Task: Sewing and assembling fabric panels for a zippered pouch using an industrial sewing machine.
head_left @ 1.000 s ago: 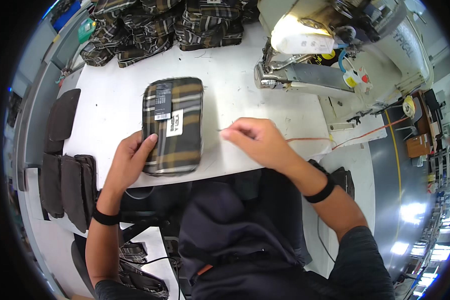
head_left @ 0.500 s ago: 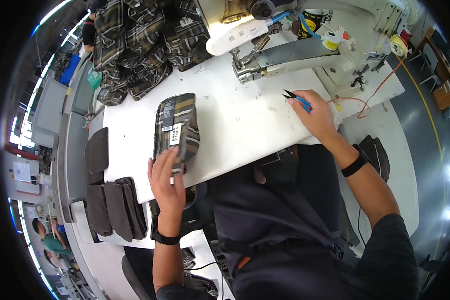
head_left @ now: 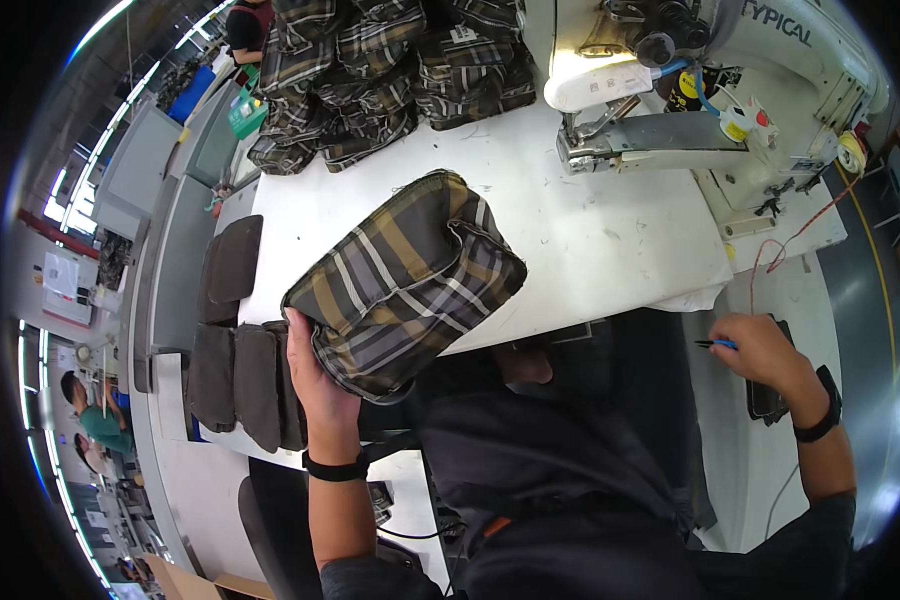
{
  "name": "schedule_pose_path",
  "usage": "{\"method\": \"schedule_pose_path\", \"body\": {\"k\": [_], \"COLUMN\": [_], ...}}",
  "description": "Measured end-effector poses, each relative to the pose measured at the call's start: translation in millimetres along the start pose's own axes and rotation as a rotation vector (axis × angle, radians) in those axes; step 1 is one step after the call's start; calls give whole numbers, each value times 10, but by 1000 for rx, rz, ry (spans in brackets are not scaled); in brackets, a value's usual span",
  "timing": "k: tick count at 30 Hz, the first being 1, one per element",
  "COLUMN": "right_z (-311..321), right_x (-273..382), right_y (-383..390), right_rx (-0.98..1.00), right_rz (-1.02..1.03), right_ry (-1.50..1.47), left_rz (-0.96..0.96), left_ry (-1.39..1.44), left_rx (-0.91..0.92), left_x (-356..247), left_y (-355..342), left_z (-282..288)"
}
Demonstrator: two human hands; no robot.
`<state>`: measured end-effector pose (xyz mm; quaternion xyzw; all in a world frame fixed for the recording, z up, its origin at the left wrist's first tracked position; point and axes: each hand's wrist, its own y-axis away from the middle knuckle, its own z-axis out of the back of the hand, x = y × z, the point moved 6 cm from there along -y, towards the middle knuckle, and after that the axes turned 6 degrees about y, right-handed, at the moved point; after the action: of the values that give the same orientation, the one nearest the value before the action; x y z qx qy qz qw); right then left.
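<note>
My left hand (head_left: 322, 385) grips a plaid fabric pouch (head_left: 400, 280) by its lower left end, holding it tilted up over the front of the white table (head_left: 570, 250). The pouch is brown, black, grey and white, with a seam and a fold of cloth along its upturned side. Most of the fingers are hidden behind it. Out to the right, past the table's front edge, my right hand (head_left: 762, 352) is closed around small thread snips (head_left: 720, 344) with blue handles; their dark tips point left.
Plaid pouches (head_left: 380, 75) lie heaped at the back left. Dark brown fabric pieces (head_left: 255, 385) are stacked along the left edge. A sewing machine (head_left: 660, 140) stands at the back right, an orange cord (head_left: 805, 228) trailing beside it. Other people (head_left: 100, 425) work far left.
My left hand has taken up the pouch from the table and turned it over, so its labels are out of sight. My right hand has moved right and nearer me with the snips.
</note>
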<state>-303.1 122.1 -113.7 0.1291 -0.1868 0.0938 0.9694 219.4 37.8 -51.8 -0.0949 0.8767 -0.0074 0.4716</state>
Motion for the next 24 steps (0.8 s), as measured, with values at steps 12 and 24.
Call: {"method": "schedule_pose_path", "body": {"k": [12,24], "right_z": [-17,537], "right_x": [-342,-689], "right_y": [186,-194], "right_rx": [542,749], "right_rz": [-15,-254], "right_ry": [931,854], "left_rz": [125,279], "left_ry": [113,300], "left_rx": [49,-92], "left_x": [200,319], "left_y": [-25,62], "left_z": [84,242]}}
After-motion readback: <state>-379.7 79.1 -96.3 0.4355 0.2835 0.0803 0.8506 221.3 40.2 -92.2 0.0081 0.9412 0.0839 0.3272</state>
